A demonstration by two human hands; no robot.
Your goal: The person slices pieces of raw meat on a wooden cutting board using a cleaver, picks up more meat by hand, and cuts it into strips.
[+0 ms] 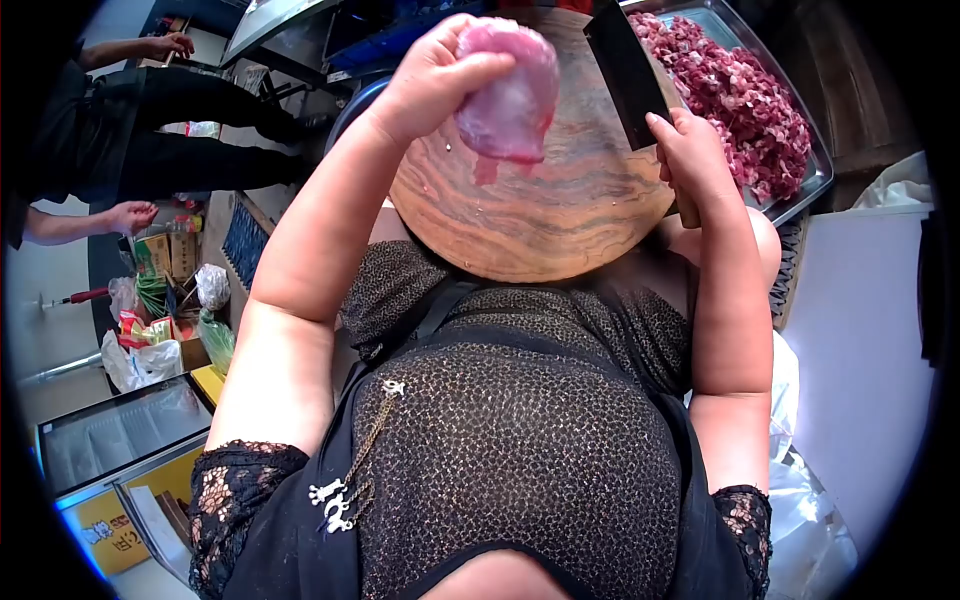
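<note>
A pale pink piece of raw meat point(508, 95) hangs from my left hand point(437, 80), whose thumb and fingers are closed on its upper left edge. The meat is held over a round wooden chopping board point(540, 225) with wavy dark grain. My right hand point(688, 155) is wrapped round the handle of a cleaver point(622, 78). Its broad dark blade stands raised above the board's right side, apart from the meat. Right of the cleaver, a metal tray point(822, 160) holds a heap of chopped red meat point(735, 105).
At the left stands another person point(160, 130) in dark clothes, both hands showing. Plastic bags point(140, 360), boxes and a glass-topped cabinet point(125, 430) are below them. A blue container point(370, 40) sits behind the board. A white surface point(860, 300) lies at right.
</note>
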